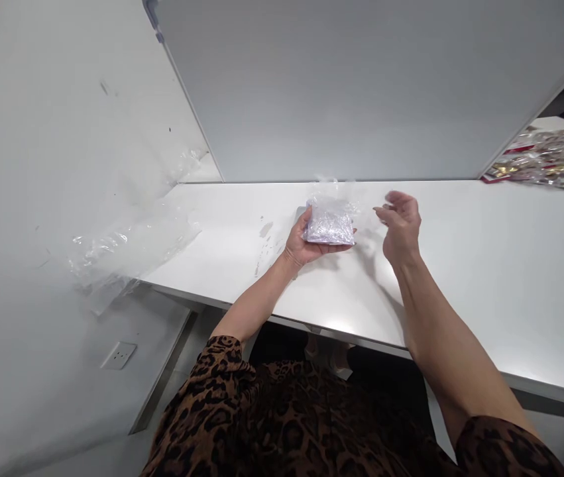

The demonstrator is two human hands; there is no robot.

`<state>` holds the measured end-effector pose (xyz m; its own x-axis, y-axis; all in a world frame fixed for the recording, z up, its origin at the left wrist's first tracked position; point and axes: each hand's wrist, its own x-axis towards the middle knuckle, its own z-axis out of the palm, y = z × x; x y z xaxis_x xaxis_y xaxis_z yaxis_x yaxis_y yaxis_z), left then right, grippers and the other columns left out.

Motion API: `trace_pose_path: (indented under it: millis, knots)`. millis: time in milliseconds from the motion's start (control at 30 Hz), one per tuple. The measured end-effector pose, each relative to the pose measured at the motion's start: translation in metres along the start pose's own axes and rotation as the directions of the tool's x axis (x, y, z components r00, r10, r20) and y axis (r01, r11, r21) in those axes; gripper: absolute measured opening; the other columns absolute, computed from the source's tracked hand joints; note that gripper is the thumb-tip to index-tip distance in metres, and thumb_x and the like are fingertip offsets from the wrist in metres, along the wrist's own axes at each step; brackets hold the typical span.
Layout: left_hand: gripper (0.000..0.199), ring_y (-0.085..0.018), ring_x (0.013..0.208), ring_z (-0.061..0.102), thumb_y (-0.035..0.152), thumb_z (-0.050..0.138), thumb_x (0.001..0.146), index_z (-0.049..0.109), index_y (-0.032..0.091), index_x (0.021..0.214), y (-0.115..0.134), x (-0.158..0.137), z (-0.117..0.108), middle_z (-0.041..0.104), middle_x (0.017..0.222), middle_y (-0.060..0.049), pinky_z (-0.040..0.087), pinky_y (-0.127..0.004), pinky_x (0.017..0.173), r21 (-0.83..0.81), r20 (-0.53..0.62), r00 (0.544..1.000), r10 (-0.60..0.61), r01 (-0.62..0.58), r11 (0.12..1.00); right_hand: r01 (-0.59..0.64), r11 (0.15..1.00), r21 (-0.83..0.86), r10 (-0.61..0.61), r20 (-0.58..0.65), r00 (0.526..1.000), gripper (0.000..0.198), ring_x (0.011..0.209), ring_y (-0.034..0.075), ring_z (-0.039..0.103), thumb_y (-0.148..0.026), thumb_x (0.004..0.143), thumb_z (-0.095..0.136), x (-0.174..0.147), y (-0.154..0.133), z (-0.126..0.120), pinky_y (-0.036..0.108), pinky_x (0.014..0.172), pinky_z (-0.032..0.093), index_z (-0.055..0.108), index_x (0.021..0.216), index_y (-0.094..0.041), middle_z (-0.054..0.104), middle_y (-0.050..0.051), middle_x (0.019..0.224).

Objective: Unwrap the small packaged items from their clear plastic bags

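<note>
My left hand point(304, 246) is closed around a small flat packet point(331, 225) in clear, crinkled plastic, pale lilac along its edges. Its thumb lies on the packet's left side, and the fingers run beneath it. Loose plastic film point(330, 189) sticks up from the far end. What the wrapping contains is hard to make out. Off to the right, apart from the packet, my right hand point(401, 225) is raised above the table with loosely bent fingers. Thumb and fingers are apart, slightly blurred, and nothing shows between them.
Clear plastic bags point(127, 255) lie at the left end of the white table point(485, 278), overhanging its edge by the wall. A grey upright panel point(341, 93) borders the far side. Several plastic-wrapped items point(555, 159) are heaped at the far right. A wall socket point(119, 356) is at lower left.
</note>
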<state>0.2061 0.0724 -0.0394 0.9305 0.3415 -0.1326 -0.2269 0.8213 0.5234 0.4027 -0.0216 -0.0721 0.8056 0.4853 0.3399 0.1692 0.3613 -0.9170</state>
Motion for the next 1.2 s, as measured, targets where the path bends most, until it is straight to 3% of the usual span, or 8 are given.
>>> trace_pose_path:
  millis: [133,233,400,567,733,833,1000,1200]
  knots:
    - [0.072,-0.039,0.131,0.069,0.063,0.039,0.104,0.055,0.01,0.151,0.002,0.003,-0.003,0.076,0.127,-0.023,0.044,-0.066,0.119,0.046,-0.035,0.999,-0.016,0.018,0.999,0.27,0.944,-0.189,-0.182,0.382,0.906,0.071,0.149,0.036,0.042,-0.059,0.068,0.091,-0.005,-0.018,-0.007,0.064,0.124,0.033,0.065,0.13,-0.037,0.054,0.004,0.154]
    - [0.069,-0.038,0.127,0.071,0.063,0.035,0.106,0.055,0.015,0.151,0.001,0.004,-0.004,0.077,0.127,-0.02,0.042,-0.07,0.119,0.095,-0.03,0.995,-0.1,0.102,0.99,0.255,0.955,-0.152,-0.156,0.473,0.867,0.054,0.151,0.035,0.041,-0.06,0.067,0.094,-0.012,-0.03,-0.001,0.063,0.127,0.029,0.074,0.11,-0.034,0.06,0.002,0.147]
    - [0.062,-0.035,0.126,0.073,0.054,0.035,0.109,0.055,0.015,0.153,-0.005,0.002,-0.003,0.076,0.128,-0.02,0.043,-0.066,0.12,0.186,-0.024,0.972,-0.234,0.234,0.954,0.075,0.988,0.138,-0.092,0.119,0.989,0.038,0.104,0.022,0.067,-0.057,0.076,0.087,-0.004,-0.028,0.004,0.047,0.103,0.053,0.067,0.079,-0.025,0.071,0.002,0.097]
    - [0.052,-0.03,0.129,0.071,0.041,0.039,0.109,0.053,0.022,0.156,-0.014,0.003,-0.003,0.075,0.133,-0.018,0.041,-0.059,0.126,0.214,-0.024,0.967,-0.253,0.252,0.944,-0.151,0.971,0.183,0.162,-0.047,0.986,0.042,0.072,0.015,0.058,-0.05,0.076,0.087,0.015,-0.001,-0.005,0.032,0.066,0.053,0.055,0.072,-0.023,0.055,-0.001,0.072]
    - [0.053,-0.032,0.131,0.07,0.044,0.04,0.109,0.053,0.019,0.154,-0.013,0.003,0.002,0.075,0.132,-0.019,0.041,-0.064,0.125,0.175,-0.061,0.98,-0.188,0.196,0.965,0.046,0.99,-0.132,-0.07,-0.187,0.98,0.03,0.108,0.026,0.062,-0.048,0.086,0.08,0.006,-0.005,-0.009,0.048,0.099,0.054,0.061,0.097,-0.028,0.066,0.008,0.11]
    - [0.055,-0.035,0.131,0.07,0.05,0.039,0.108,0.056,0.018,0.151,-0.008,0.0,0.006,0.077,0.127,-0.018,0.04,-0.071,0.122,0.175,-0.085,0.985,-0.15,0.163,0.971,0.317,0.913,-0.257,-0.31,0.068,0.948,0.04,0.14,0.035,0.049,-0.06,0.092,0.072,-0.011,-0.03,-0.005,0.061,0.119,0.04,0.065,0.121,-0.034,0.06,0.008,0.143]
    - [0.049,-0.034,0.126,0.072,0.051,0.04,0.109,0.067,0.019,0.135,-0.009,0.0,0.003,0.079,0.121,-0.015,0.039,-0.071,0.121,0.28,-0.067,0.996,-0.053,0.07,0.957,0.371,0.905,-0.209,-0.182,0.597,0.781,0.053,0.159,0.039,0.031,-0.07,0.079,0.08,-0.037,-0.061,0.012,0.067,0.13,0.023,0.073,0.118,-0.035,0.058,0.002,0.153]
    - [0.049,-0.031,0.114,0.076,0.053,0.043,0.108,0.07,0.02,0.131,-0.008,0.007,0.0,0.081,0.111,-0.013,0.051,-0.064,0.115,0.204,-0.076,0.997,-0.007,0.022,0.979,0.347,0.927,-0.14,-0.197,0.605,0.771,0.035,0.154,0.038,0.041,-0.062,0.086,0.08,-0.048,-0.068,0.019,0.066,0.129,0.027,0.07,0.086,-0.029,0.072,0.004,0.127]
